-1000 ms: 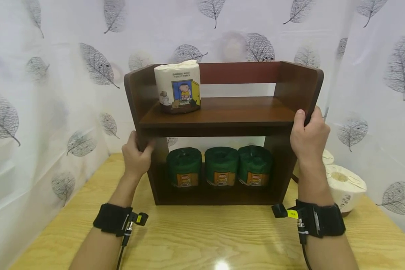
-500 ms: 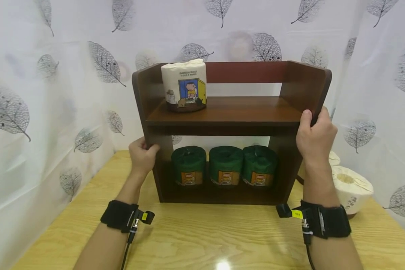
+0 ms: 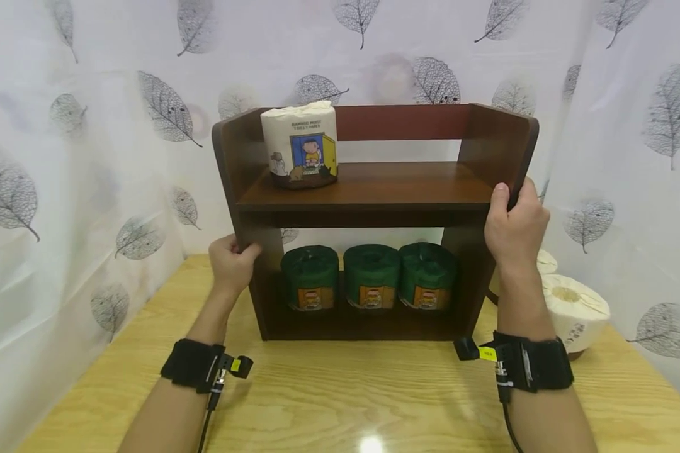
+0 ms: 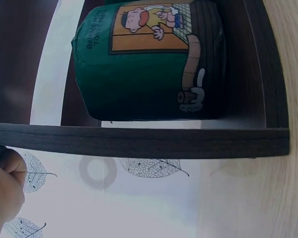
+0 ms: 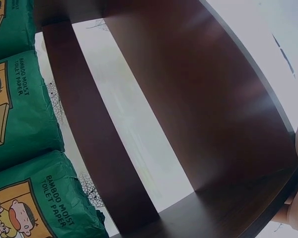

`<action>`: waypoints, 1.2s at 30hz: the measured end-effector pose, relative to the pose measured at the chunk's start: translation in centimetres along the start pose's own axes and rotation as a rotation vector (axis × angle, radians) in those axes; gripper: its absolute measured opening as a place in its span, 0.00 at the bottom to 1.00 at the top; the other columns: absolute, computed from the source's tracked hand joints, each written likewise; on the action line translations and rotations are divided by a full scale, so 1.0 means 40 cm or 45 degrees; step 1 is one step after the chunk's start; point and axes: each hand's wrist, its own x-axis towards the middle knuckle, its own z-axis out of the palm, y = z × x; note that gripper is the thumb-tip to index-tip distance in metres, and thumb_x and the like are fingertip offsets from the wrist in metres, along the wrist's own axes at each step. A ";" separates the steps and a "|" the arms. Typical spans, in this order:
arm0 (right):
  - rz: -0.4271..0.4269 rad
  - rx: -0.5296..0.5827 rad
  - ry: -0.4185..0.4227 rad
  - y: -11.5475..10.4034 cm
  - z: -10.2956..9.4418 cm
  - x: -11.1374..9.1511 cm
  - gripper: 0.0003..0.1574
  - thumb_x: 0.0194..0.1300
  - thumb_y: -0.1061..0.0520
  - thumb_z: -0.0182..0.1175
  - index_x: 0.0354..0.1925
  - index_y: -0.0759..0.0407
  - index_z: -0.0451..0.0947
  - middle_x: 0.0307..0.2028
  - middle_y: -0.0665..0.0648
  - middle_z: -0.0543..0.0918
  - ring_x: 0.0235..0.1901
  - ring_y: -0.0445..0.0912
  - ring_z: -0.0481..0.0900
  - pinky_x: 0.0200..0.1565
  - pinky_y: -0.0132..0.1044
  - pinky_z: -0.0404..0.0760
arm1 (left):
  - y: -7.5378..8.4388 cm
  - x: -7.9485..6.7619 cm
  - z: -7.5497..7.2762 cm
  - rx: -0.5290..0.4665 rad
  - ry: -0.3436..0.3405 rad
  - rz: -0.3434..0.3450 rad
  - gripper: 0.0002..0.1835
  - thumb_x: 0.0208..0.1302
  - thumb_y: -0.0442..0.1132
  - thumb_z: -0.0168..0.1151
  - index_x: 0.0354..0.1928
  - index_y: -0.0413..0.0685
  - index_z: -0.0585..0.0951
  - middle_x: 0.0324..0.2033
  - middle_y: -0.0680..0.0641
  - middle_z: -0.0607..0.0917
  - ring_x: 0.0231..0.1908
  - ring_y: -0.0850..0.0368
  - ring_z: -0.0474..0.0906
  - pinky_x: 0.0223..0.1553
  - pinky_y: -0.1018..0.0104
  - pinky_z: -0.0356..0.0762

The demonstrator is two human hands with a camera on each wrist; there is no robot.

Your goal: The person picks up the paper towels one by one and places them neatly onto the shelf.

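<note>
A dark brown two-tier shelf (image 3: 396, 182) stands upright on the wooden table, one hand at each side panel. My left hand (image 3: 230, 264) grips the left panel's front edge below the middle board, thumb on the inner side. Higher up, my right hand (image 3: 515, 226) holds the right panel near the middle board, with the thumb in front and fingers behind. On the upper board at the left sits a cream toilet roll (image 3: 300, 145) with a cartoon print. The lower tier bears three green-wrapped toilet rolls (image 3: 372, 277), also close up in the left wrist view.
Cream-wrapped toilet rolls (image 3: 575, 311) stand on the table (image 3: 340, 390) to the right, partly behind my right forearm. A white curtain (image 3: 391, 38) with leaf prints hangs behind and along both sides.
My left hand has slid slightly down the left panel and its thumb has shifted. The view swayed right and back; the shelf and rolls keep their places, and the right hand keeps its hold.
</note>
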 end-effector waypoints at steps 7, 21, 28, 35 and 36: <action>-0.020 0.005 0.055 0.014 0.008 0.000 0.28 0.65 0.43 0.41 0.47 0.64 0.73 0.37 0.64 0.80 0.34 0.53 0.73 0.37 0.50 0.72 | 0.001 -0.003 0.004 0.021 0.006 0.037 0.04 0.37 0.24 0.54 0.16 0.28 0.78 0.07 0.47 0.71 0.10 0.71 0.59 0.13 0.74 0.58; -0.494 0.041 -0.278 0.135 -0.128 -0.002 0.16 0.64 0.57 0.53 0.47 0.63 0.77 0.29 0.64 0.83 0.23 0.23 0.74 0.26 0.15 0.70 | -0.001 0.000 0.003 -0.011 -0.015 0.031 0.06 0.37 0.23 0.53 0.18 0.26 0.78 0.08 0.44 0.74 0.10 0.70 0.62 0.13 0.77 0.61; -0.476 0.000 -0.137 0.123 -0.195 0.028 0.16 0.61 0.61 0.50 0.45 0.58 0.80 0.28 0.36 0.80 0.24 0.24 0.74 0.27 0.14 0.68 | -0.061 0.000 0.010 -0.005 -0.024 -0.011 0.05 0.38 0.25 0.54 0.19 0.29 0.80 0.09 0.52 0.75 0.10 0.68 0.64 0.13 0.76 0.62; -0.318 -0.311 -0.492 0.138 -0.233 0.050 0.24 0.62 0.54 0.47 0.56 0.52 0.72 0.43 0.52 0.82 0.44 0.37 0.74 0.41 0.32 0.70 | -0.114 0.007 0.012 -0.004 0.004 -0.008 0.06 0.37 0.26 0.54 0.19 0.33 0.81 0.08 0.51 0.75 0.09 0.65 0.64 0.12 0.75 0.62; -0.295 -0.367 -0.608 0.145 -0.237 0.055 0.26 0.64 0.51 0.48 0.59 0.54 0.68 0.48 0.60 0.79 0.48 0.44 0.72 0.44 0.40 0.70 | -0.115 0.008 0.012 -0.008 0.005 -0.003 0.06 0.37 0.26 0.54 0.19 0.33 0.81 0.08 0.52 0.75 0.08 0.64 0.64 0.11 0.75 0.62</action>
